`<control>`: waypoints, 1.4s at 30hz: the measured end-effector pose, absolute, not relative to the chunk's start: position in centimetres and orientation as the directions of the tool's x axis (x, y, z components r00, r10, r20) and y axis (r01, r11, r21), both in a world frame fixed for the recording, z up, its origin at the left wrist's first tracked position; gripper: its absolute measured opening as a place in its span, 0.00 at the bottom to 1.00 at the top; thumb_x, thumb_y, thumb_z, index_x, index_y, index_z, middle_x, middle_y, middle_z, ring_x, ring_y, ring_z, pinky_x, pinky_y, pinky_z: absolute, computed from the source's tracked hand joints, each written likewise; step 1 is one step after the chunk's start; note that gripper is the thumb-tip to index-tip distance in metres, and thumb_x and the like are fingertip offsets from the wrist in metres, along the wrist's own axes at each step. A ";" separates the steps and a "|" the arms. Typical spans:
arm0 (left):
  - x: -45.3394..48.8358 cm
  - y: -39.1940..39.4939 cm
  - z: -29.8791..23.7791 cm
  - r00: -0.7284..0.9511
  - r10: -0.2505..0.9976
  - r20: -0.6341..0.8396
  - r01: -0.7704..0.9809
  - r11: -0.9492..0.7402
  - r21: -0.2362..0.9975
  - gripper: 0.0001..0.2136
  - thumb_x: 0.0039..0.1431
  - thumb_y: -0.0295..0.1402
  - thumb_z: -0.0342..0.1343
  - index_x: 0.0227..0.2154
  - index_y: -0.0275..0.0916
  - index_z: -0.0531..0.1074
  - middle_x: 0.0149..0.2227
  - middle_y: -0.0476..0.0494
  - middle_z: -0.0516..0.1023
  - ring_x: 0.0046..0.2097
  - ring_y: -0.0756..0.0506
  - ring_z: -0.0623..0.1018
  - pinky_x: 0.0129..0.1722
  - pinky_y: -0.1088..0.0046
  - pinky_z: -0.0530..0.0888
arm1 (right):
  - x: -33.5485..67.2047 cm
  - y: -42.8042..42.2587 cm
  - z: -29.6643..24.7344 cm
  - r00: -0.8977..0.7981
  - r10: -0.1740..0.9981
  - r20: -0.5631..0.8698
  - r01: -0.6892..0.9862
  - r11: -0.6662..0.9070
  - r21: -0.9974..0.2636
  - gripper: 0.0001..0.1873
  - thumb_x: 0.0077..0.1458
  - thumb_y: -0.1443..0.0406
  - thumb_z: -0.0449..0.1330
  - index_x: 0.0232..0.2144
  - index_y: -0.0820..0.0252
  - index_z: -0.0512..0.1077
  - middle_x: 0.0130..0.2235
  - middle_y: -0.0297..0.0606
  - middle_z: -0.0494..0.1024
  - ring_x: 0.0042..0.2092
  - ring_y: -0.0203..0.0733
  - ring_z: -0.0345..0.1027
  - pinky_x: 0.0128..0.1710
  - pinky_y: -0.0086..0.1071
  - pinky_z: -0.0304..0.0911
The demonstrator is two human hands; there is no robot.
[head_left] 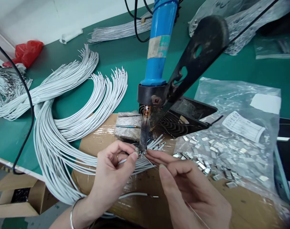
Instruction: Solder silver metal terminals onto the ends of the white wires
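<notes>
My left hand pinches the stripped end of a white insulated wire between thumb and fingers, just below the tip of a soldering iron. The iron has a blue handle and stands clamped upright, tip pointing down. My right hand holds a thin silvery wire, probably solder, whose end reaches the iron's tip. Fanned white wires lie under both hands, and their ends spread beneath the tip. Where the wire ends meet the tip, the contact is too small to make out.
Large bundles of white wires curve across the green workbench. A clear bag of small metal terminals lies to the right on brown cardboard. A stone block holds two metal rods. A black cable runs down the left.
</notes>
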State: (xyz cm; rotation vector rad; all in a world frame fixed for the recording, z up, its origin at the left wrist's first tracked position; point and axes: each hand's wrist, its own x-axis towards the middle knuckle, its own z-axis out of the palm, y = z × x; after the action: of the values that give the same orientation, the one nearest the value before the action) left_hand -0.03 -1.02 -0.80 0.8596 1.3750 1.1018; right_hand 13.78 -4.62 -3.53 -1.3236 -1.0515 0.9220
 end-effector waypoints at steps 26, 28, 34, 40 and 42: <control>-0.3 -1.3 -1.2 -0.123 0.939 -0.320 -0.109 0.308 0.945 0.06 0.59 0.29 0.69 0.28 0.36 0.80 0.32 0.47 0.81 0.25 0.56 0.68 0.24 0.84 0.63 | 13.5 -4.5 -3.1 0.321 0.946 0.057 0.022 0.053 -0.998 0.13 0.67 0.68 0.63 0.28 0.54 0.71 0.45 0.34 0.89 0.46 0.36 0.86 0.48 0.19 0.77; -0.3 -1.2 -1.2 -0.122 0.940 -0.318 -0.110 0.306 0.946 0.06 0.60 0.29 0.69 0.28 0.36 0.80 0.32 0.47 0.81 0.25 0.56 0.68 0.24 0.84 0.63 | 13.5 -4.5 -3.1 0.324 0.945 0.049 0.027 0.043 -0.999 0.13 0.67 0.68 0.63 0.28 0.54 0.70 0.45 0.34 0.89 0.46 0.35 0.86 0.48 0.19 0.76; -0.4 -1.2 -1.2 -0.117 0.938 -0.326 -0.102 0.315 0.944 0.06 0.60 0.30 0.69 0.29 0.37 0.80 0.31 0.48 0.81 0.24 0.57 0.65 0.23 0.84 0.61 | 13.6 -4.7 -3.4 0.326 0.944 0.051 0.034 0.043 -0.999 0.13 0.66 0.66 0.64 0.28 0.54 0.71 0.45 0.35 0.89 0.46 0.36 0.86 0.48 0.19 0.76; -0.3 -1.3 -1.0 -0.121 0.941 -0.316 -0.082 0.307 0.948 0.06 0.61 0.31 0.69 0.29 0.37 0.80 0.31 0.47 0.81 0.25 0.55 0.66 0.24 0.82 0.61 | 13.6 -4.8 -3.3 0.323 0.945 0.046 0.028 0.039 -0.999 0.13 0.67 0.67 0.64 0.28 0.54 0.71 0.45 0.34 0.89 0.46 0.35 0.86 0.48 0.17 0.75; -0.3 -1.3 -1.0 -0.124 0.943 -0.309 -0.075 0.302 0.950 0.06 0.60 0.31 0.69 0.29 0.37 0.80 0.31 0.47 0.81 0.25 0.55 0.65 0.23 0.81 0.61 | 13.7 -4.9 -3.2 0.323 0.945 0.049 0.030 0.041 -0.999 0.13 0.67 0.67 0.64 0.28 0.54 0.71 0.45 0.34 0.89 0.46 0.35 0.86 0.49 0.17 0.75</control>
State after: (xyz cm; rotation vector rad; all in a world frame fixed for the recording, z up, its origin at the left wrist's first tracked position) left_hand -0.33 -1.27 -1.03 0.8706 1.3968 1.0942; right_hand 13.65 -4.86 -3.24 -1.3303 -1.0002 0.9203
